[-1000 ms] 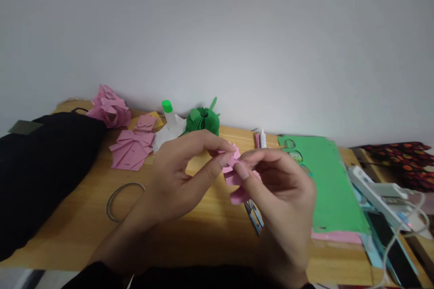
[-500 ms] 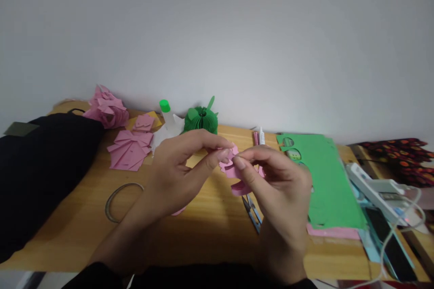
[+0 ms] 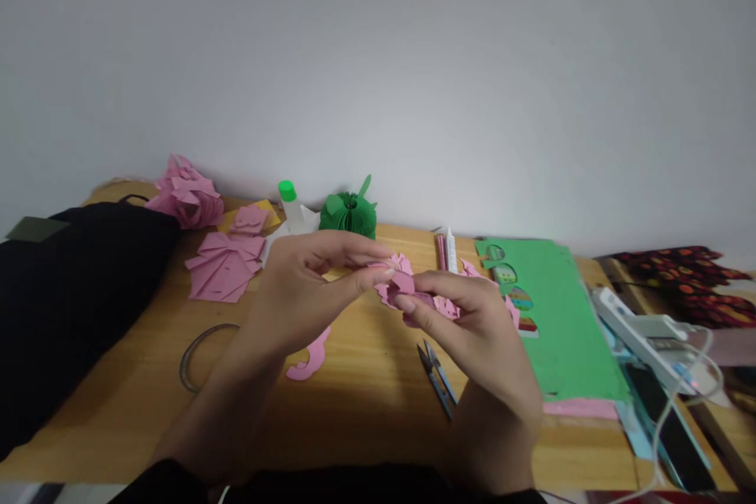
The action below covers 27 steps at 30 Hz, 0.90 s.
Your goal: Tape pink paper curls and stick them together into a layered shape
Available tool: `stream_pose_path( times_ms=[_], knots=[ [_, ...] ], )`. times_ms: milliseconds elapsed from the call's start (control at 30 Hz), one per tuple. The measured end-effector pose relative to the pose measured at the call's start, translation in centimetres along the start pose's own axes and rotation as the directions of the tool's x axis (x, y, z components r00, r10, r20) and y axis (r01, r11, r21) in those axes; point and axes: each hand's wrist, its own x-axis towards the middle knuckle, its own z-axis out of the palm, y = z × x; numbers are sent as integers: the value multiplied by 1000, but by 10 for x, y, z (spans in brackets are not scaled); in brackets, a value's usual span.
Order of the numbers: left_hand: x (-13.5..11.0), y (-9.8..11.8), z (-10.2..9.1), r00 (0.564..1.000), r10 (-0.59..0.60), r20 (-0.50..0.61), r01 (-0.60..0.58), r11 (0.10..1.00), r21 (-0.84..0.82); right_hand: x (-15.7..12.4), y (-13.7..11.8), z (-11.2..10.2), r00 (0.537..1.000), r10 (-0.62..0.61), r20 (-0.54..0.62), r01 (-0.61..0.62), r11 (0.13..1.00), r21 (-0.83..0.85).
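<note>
Left hand [image 3: 295, 291], right hand [image 3: 481, 323]: grips pinched on bent pink paper [image 3: 404, 282], mid-frame, likely unfinished. Pleated paper [image 3: 224, 272], left: folded. Curved cutout [image 3: 313, 358]: loose.

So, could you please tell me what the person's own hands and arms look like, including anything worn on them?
The left hand and the right hand are bare, with no gloves, rings or wristbands showing. On the left arm, a black sleeve ends short of the wrist. By the right arm, only a sliver of black cloth shows.
</note>
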Motion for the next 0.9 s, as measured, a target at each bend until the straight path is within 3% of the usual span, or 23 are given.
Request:
stream_pose_path(
  times_ms=[233, 367, 467, 600, 900],
  knots=[
    [0, 4, 1, 997, -71, 43, 77, 983, -169, -2, 1, 2, 996, 43, -72, -29, 982, 184],
    [-3, 11, 5, 995, -70, 71, 84, 969, -231, -2, 0, 6, 989, 146, -32, -119, 899, 422],
    [-5, 14, 9, 994, -57, 92, 74, 979, -189, -2, -2, 10, 982, 190, -6, -158, 830, 535],
    [-5, 17, 12, 996, -59, 72, 67, 991, -117, -2, -4, 16, 979, 203, 13, -174, 804, 568],
    [-9, 24, 6, 996, -43, 82, 51, 994, -97, -5, -8, 20, 989, 141, 41, -141, 846, 514]
  ],
)
